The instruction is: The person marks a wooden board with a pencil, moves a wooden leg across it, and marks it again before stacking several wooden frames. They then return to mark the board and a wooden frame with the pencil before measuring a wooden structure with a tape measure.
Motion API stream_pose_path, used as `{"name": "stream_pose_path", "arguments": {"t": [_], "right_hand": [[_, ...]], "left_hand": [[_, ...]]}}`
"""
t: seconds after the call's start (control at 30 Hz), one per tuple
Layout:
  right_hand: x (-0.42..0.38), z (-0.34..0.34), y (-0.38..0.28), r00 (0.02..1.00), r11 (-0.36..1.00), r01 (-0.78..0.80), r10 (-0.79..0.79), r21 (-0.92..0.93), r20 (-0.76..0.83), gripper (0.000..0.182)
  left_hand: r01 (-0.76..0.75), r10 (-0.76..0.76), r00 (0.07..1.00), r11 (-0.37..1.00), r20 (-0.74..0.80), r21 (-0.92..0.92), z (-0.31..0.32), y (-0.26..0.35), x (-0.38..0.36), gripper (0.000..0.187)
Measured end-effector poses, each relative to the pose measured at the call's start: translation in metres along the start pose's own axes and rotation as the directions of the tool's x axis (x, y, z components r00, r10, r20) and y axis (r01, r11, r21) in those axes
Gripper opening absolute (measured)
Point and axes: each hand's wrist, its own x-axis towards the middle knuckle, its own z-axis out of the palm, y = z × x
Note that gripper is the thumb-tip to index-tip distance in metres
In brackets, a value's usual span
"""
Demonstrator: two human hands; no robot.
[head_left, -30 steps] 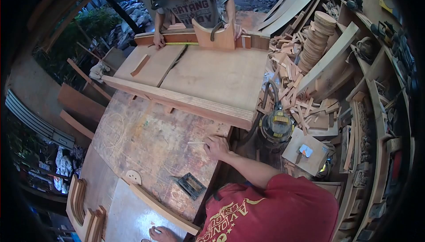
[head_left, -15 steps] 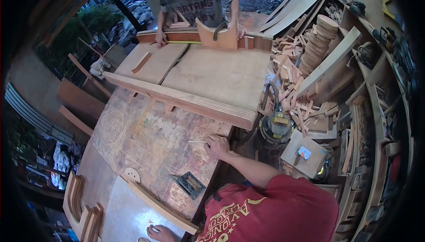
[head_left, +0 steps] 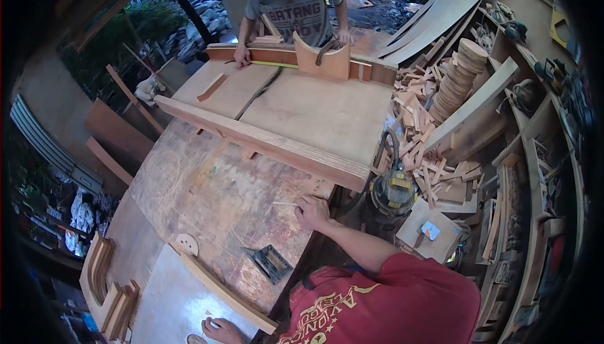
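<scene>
My right hand [head_left: 313, 213] rests near the worn workbench's [head_left: 220, 183] edge, its fingers closed round a thin pale stick [head_left: 287, 203] that points left. At the bottom, my left hand [head_left: 224, 331] lies on a pale, shiny board [head_left: 167, 293], fingers curled over something small and whitish. A round object, cut off by the frame's edge, is beside that hand. Between my hands are a curved wooden strip [head_left: 226, 290] and a dark rectangular tool [head_left: 272, 263]. A small wooden disc with holes [head_left: 187, 244] lies near the strip's upper end.
Across the bench, a co-worker [head_left: 292, 4] touches a large wooden panel assembly [head_left: 314, 111] with both hands; a yellow tape [head_left: 270, 64] and curved wooden piece [head_left: 322, 61] are there. A vacuum-like machine [head_left: 393, 193] and wood scraps [head_left: 412, 101] stand right. Curved pieces [head_left: 100, 268] lie left.
The view has shifted slightly, so the panel and co-worker appear lower and further right. My right hand still holds the stick, and my left hand stays on the board.
</scene>
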Motion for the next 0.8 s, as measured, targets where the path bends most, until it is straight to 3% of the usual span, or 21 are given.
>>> {"name": "stream_pose_path", "arguments": {"t": [0.23,0.33,0.43,0.53,0.8], "right_hand": [[0.002,-0.005,-0.006,1.0,1.0,-0.007,0.008,-0.017,0.02,0.013],[0.001,-0.003,-0.005,0.998,0.999,-0.023,0.024,-0.031,0.05,0.013],[0.001,-0.001,-0.001,0.999,0.999,0.004,-0.002,-0.04,0.051,0.012],[0.001,-0.001,-0.002,0.999,0.999,0.006,-0.004,-0.047,0.05,0.01],[0.003,-0.001,-0.004,0.999,0.999,0.021,-0.019,-0.05,0.045,0.008]], "left_hand": [[-0.014,0.014,1.0,1.0,0.019,0.012,0.002,-0.007,-0.002,0.043],[0.102,-0.1,0.994,0.993,0.031,-0.066,0.0,-0.001,-0.002,0.044],[0.094,-0.091,0.995,0.992,0.037,-0.082,0.002,-0.004,-0.002,0.046],[0.157,-0.158,0.987,0.983,0.002,-0.094,-0.011,0.027,0.003,0.031],[0.111,-0.112,0.994,0.992,-0.018,-0.068,-0.003,0.014,0.002,0.03]]}}
